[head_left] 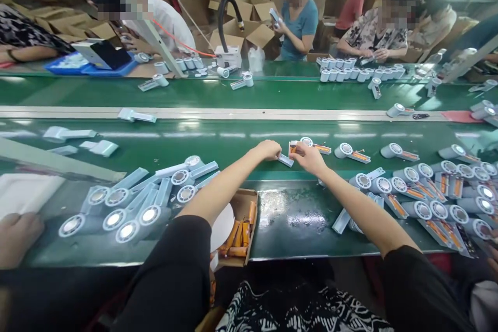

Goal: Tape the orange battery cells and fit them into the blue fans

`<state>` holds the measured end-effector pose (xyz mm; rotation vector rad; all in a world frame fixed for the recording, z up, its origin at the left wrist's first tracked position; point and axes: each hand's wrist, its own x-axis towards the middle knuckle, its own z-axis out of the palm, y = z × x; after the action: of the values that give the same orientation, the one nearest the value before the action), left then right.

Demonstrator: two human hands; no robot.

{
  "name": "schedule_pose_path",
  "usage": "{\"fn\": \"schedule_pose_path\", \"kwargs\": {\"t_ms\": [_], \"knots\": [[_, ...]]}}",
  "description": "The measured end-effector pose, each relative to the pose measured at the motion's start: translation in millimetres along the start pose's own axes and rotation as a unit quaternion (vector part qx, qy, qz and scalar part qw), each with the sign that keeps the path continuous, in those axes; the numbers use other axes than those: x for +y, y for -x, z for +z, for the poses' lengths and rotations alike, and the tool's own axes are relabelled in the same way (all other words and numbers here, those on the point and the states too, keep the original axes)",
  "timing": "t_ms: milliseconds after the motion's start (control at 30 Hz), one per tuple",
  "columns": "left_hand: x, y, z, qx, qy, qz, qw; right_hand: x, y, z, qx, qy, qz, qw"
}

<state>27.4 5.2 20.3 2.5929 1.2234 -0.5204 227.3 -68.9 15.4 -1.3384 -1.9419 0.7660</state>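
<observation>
My left hand is closed over the lower belt. A light-blue plastic housing with an open, trough-like handle sticks out from under its fingers; the rest of it is hidden by the hand. Just right of it, my right hand pinches a small orange-and-white piece that looks like a battery, partly covered by the fingers. Right behind that hand lies another housing with a round vented head and orange in its handle. Below my left forearm, a cardboard box holds several orange batteries and a white disc.
Housings without visible batteries crowd the green bench at left; ones with orange batteries crowd it at right. More housings lie along the green belt. Co-workers sit across the line; another person's hand is at far left.
</observation>
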Motion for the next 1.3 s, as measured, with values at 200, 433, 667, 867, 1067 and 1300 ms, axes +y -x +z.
{"fn": "schedule_pose_path", "kwargs": {"t_ms": [200, 433, 667, 867, 1067, 1300], "knots": [[-3.3, -1.7, -1.2, 0.04, 0.061, -0.006, 0.997, 11.5, -4.4, 9.6, -0.079, 0.221, 0.008, 0.972], [-0.7, -4.1, 0.7, 0.081, 0.129, -0.049, 0.987, 4.0, -13.4, 17.8, -0.176, 0.365, 0.028, 0.914], [14.4, 22.9, -4.7, 0.123, 0.16, -0.085, 0.976, -4.5, -46.6, 25.0, -0.279, 0.424, 0.027, 0.861], [-5.9, 152.1, 21.5, 0.216, 0.133, -0.074, 0.964, -4.1, -51.6, 18.9, -0.297, 0.431, -0.011, 0.852], [24.0, 106.7, 20.9, 0.179, 0.094, -0.078, 0.976, -19.0, -34.2, 20.8, -0.277, 0.443, -0.018, 0.852], [29.0, 16.5, 8.1, 0.099, 0.091, -0.068, 0.989, -14.4, -21.0, 9.5, -0.263, 0.445, 0.002, 0.856]]}}
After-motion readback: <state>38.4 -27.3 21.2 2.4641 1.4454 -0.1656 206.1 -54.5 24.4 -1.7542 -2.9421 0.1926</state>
